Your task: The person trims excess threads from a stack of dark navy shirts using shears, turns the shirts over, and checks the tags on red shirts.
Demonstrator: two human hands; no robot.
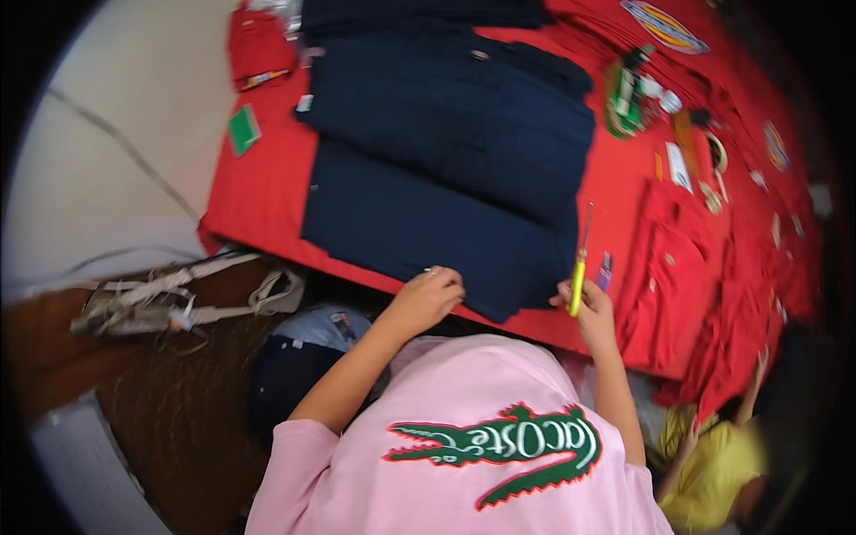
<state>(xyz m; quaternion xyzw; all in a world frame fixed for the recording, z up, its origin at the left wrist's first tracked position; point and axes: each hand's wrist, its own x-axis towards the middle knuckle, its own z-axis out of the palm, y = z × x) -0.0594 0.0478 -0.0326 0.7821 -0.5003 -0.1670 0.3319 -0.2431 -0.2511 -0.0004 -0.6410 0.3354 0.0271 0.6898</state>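
Observation:
Dark navy garments [428,196] lie folded and overlapped on the red-covered table, their near edge close to me. At that edge my left hand [428,297] has its fingers bent and closed on the navy cloth; the fingertips are partly hidden. By the cloth's near right corner, my right hand [588,316] grips a yellow-handled tool [578,283] with a thin metal shaft. The shaft points away from me, and its exact kind is unclear. Just right of it lies a small purple tool [605,271].
Red garments [664,276] cover the right side, beside a tape roll [717,153] and a green bottle-like object [624,98]. A green card [243,130] lies far left. Pale straps [187,303] hang off left. Another person in yellow [713,468] reaches toward red cloth at lower right.

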